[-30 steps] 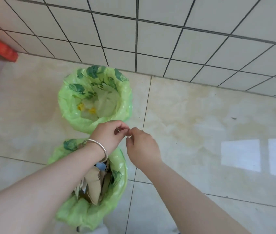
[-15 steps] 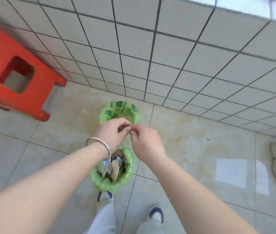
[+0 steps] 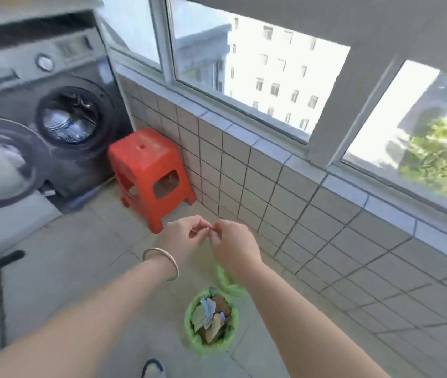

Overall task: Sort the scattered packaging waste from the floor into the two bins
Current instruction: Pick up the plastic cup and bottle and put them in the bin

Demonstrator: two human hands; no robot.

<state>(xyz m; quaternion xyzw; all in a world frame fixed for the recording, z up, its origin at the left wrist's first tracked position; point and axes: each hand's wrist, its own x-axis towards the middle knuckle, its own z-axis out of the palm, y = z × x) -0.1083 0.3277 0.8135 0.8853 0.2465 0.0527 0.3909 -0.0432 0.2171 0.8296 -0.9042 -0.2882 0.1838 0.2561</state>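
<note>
Your left hand and right hand pinch fingertip to fingertip, contents unclear; the paper-filled bin sits at 6 o'clock below your right grip.

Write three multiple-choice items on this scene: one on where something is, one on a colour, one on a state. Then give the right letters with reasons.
1. Where does the stool stand?
A. between the washer and the tiled wall
B. inside the near bin
C. on the window sill

2. What colour are the bin liners?
A. black
B. green
C. white

3. What state is the washer door in?
A. shut
C. removed
B. swung open

Key: 1 A, the red stool sits on the floor by the washer's corner, against the wall tiles. 2 B, green plastic rims the near bin and the far bin behind the right forearm. 3 B, the round door hangs out at the left and the drum shows.

The left hand and right hand meet fingertip to fingertip above the bins; whether they pinch anything is too small to tell.
</note>
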